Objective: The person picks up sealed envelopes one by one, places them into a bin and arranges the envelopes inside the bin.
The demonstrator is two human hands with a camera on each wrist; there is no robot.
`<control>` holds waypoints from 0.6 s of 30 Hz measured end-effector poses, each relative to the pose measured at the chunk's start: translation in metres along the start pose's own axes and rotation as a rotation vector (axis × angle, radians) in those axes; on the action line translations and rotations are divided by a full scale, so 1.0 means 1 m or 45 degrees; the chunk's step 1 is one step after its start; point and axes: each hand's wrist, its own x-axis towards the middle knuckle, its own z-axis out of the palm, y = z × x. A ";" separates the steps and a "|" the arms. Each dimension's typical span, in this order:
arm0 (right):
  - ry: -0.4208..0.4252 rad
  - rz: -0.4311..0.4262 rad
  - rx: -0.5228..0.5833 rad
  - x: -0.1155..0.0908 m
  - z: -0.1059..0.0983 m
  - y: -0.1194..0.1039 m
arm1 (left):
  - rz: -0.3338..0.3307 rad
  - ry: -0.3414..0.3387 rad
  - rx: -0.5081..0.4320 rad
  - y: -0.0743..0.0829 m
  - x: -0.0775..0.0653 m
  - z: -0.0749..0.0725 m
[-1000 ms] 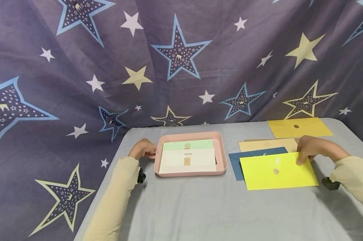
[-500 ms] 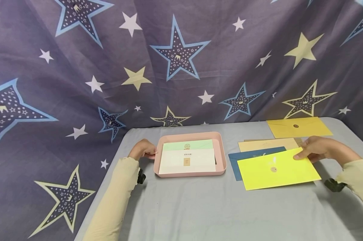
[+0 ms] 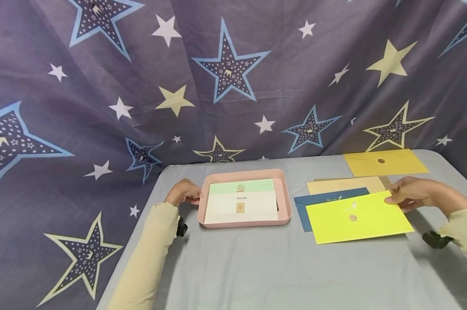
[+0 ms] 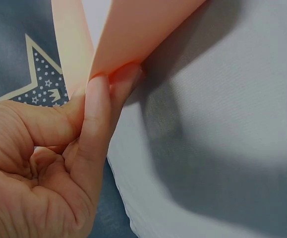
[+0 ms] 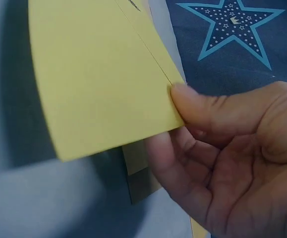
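While the left hand (image 3: 184,191) pinched the left wall of a shallow pink rectangular tray (image 3: 282,189) between thumb and fingers, a mint-green paper envelope (image 3: 227,188) lay inside, partly covered by a white paper envelope (image 3: 221,209) with a small tan label. Right of the tray, and apart from it, a dark blue paper envelope (image 3: 322,198) lay partly under a bright yellow rectangular paper envelope (image 3: 366,219) with a round seal. The bright yellow one's long axis ran roughly left to right, so nearly its whole length reached from the grip back toward the tray. The right hand (image 3: 415,193), far the nearer of the two, was clamped on its far right corner, thumb on top and fingers beneath; that end looked raised, with shadow below.

As for what was hidden, the left wrist view showed only a corner of the tray. A dark sliver beside the white envelope's right edge was too small to identify. Whether the bright yellow envelope's left end touched the blue one could not be told. Behind them, a cream paper envelope (image 3: 339,186) was partly covered, and a brown paper envelope (image 3: 383,181) showed merely as a strip. The right wrist view cut off the bright yellow envelope's left end.
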 end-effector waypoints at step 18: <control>-0.036 -0.039 0.224 0.010 -0.001 0.003 | 0.025 0.006 -0.007 0.000 -0.001 0.000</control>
